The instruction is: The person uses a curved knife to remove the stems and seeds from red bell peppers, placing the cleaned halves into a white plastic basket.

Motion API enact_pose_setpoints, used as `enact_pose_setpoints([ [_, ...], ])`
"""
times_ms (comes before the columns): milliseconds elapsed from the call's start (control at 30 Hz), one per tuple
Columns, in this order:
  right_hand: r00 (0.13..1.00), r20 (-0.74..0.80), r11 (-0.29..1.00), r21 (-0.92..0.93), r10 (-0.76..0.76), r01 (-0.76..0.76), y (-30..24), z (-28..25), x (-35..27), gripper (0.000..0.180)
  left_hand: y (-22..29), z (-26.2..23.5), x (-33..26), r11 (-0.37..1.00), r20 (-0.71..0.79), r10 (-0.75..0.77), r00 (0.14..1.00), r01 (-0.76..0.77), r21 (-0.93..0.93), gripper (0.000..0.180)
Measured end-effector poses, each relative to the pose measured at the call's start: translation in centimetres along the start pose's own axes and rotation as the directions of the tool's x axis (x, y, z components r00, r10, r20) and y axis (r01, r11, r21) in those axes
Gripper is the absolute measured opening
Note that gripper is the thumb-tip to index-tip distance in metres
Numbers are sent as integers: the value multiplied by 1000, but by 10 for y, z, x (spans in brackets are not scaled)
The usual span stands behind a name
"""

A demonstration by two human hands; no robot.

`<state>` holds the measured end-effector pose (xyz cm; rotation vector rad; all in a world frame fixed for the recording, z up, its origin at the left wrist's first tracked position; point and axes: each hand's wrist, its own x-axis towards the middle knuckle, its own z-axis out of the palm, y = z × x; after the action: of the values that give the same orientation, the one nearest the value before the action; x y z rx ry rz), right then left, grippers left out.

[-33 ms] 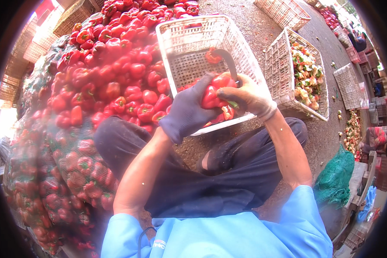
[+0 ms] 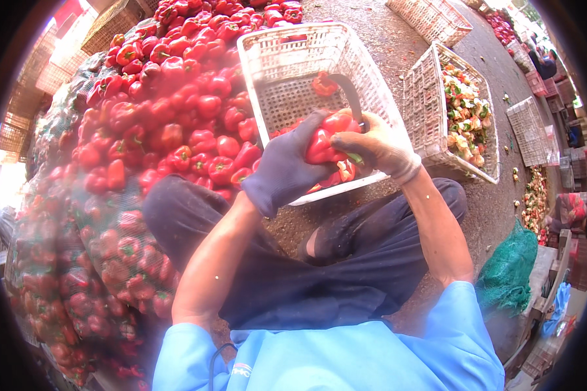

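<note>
My left hand (image 2: 287,163), in a dark grey-purple glove, is closed around a red bell pepper (image 2: 319,148) above the near end of a white plastic crate (image 2: 379,85). My right hand (image 2: 385,148), in a pale, stained glove, grips a curved knife (image 2: 351,94) whose dark hooked blade points up and away over the crate. The right thumb presses against the pepper near its green stem (image 2: 355,158). How the knife's handle lies in the palm is hidden. Several red pepper pieces lie in the crate under my hands, and an orange-red piece (image 2: 324,83) shows beside the blade tip.
A big heap of red bell peppers (image 2: 209,107) spreads at the left, with filled mesh sacks (image 2: 120,254) nearer me. To the right stands a crate (image 2: 424,114) of pepper cores and trimmings (image 2: 463,114). A green mesh sack (image 2: 510,267) lies at the lower right. My crossed legs border the white crate.
</note>
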<state>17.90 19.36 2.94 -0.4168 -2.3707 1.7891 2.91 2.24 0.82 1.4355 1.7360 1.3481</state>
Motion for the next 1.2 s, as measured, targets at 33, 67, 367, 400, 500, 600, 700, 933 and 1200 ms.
enact_pose_setpoints([
  [33, 1000, -10, 1000, -12, -13, 12, 3, -1, -2, 26, 0, 0, 0, 1000, 6, -9, 1000, 9, -11, 83],
  [67, 996, -33, 993, 83, 85, -82, -7, 2, -3, 23, -1, 0, -1, 1000, 9, -19, 1000, 20, -20, 85],
  [367, 975, -30, 871, 456, 221, -184, -22, -32, -20, 51, -7, -20, 1, 797, 120, -299, 947, 317, -513, 81],
  [400, 977, -35, 878, 447, 212, -175, -20, -38, -18, 50, -16, -14, 5, 849, 42, -285, 958, 273, -452, 84],
  [500, 984, -135, 981, 139, -114, 133, 7, -31, -11, 52, -35, -3, 12, 914, -133, -20, 991, 72, 398, 95],
  [600, 940, -283, 937, 339, 192, -89, 17, -13, -14, 47, -36, 7, 10, 978, -93, -161, 983, 172, 118, 69],
  [700, 900, -379, 925, 375, 213, -61, 29, 8, -4, 39, -16, 6, 14, 622, 294, -450, 843, 532, -575, 47],
  [933, 840, -337, 867, 418, 425, -271, 19, 44, 7, 30, -13, 5, 14, 469, 352, -432, 831, 540, -699, 33],
  [1200, 929, -359, 964, 264, 90, 8, 62, 25, 10, 56, -4, 11, 13, 521, 249, -442, 862, 473, -710, 38],
])
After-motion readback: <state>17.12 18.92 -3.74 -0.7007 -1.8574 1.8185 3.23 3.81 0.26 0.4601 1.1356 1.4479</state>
